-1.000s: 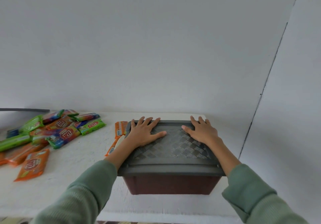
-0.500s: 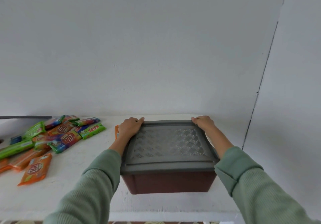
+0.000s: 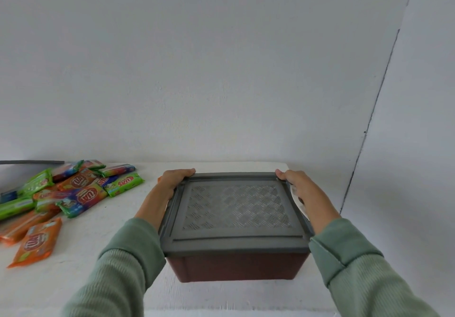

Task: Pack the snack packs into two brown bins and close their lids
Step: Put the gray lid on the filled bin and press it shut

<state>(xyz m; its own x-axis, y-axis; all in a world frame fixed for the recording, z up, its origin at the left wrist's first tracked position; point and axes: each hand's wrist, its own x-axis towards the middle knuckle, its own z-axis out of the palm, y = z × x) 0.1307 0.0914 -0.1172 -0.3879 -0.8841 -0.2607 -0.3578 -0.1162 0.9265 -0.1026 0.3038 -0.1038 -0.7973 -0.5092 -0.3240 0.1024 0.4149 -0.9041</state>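
Observation:
A brown bin stands on the white table in front of me, covered by a grey patterned lid. My left hand grips the lid's far left corner, fingers curled over the back edge. At the far right corner my right hand grips the lid the same way. A pile of several snack packs in orange, green and blue wrappers lies at the left. An orange pack lies nearest me.
The white table meets a white wall at the back and ends close to the bin's right side. A dark bar runs along the wall at the far left. A second white wall stands at the right.
Both hands left the lid's top, where they lay flat, and moved out to its far corners, curling round the edge. The bin looks closer to me.

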